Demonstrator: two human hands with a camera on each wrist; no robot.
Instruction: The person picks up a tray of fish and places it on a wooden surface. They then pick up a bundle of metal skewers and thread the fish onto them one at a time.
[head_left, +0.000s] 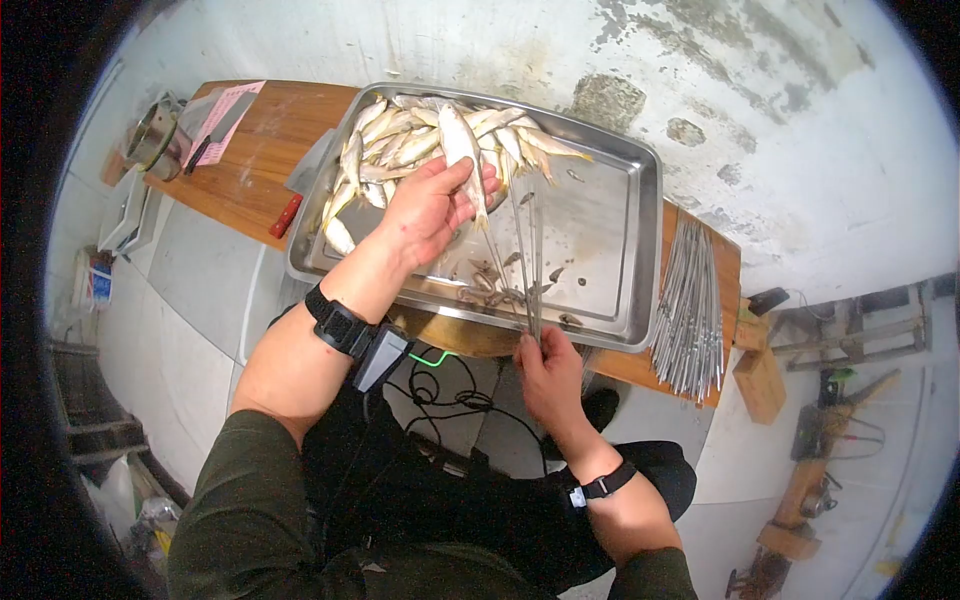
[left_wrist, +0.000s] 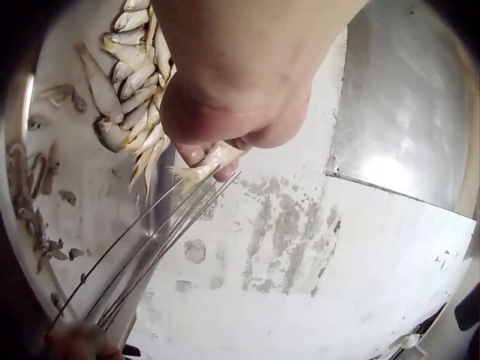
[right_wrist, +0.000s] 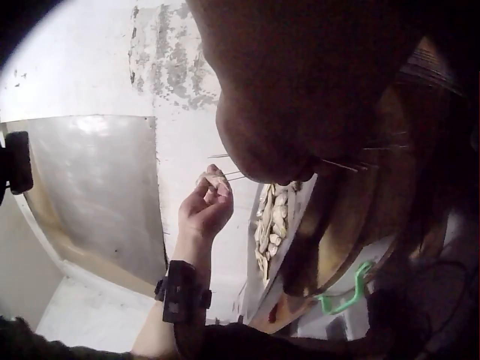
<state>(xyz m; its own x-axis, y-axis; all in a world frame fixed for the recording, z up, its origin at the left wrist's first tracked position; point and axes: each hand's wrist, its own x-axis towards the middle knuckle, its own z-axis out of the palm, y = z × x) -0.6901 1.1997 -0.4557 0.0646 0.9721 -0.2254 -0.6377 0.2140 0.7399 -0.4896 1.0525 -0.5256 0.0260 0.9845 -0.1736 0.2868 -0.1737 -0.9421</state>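
Note:
A silvery fish (head_left: 459, 140) lies in my left hand (head_left: 432, 205), held between thumb and fingers above the tray, its tail pointing down toward me. In the left wrist view the fish's tail (left_wrist: 196, 174) sticks out beneath the left hand (left_wrist: 232, 112). My right hand (head_left: 552, 378) grips several thin metal skewers (head_left: 533, 260) by their near ends at the tray's front edge. Their far ends reach up beside the held fish; whether one touches it I cannot tell. The right wrist view shows the right hand (right_wrist: 277, 127) dark and close.
More fish (head_left: 400, 140) are piled in the left part of the metal tray (head_left: 600, 290), with small dark scraps (head_left: 490, 290) near its front. A bundle of skewers (head_left: 690, 310) lies right of it. On the left are a red handle (head_left: 286, 216), a knife (head_left: 205, 147) and a metal pot (head_left: 155, 135).

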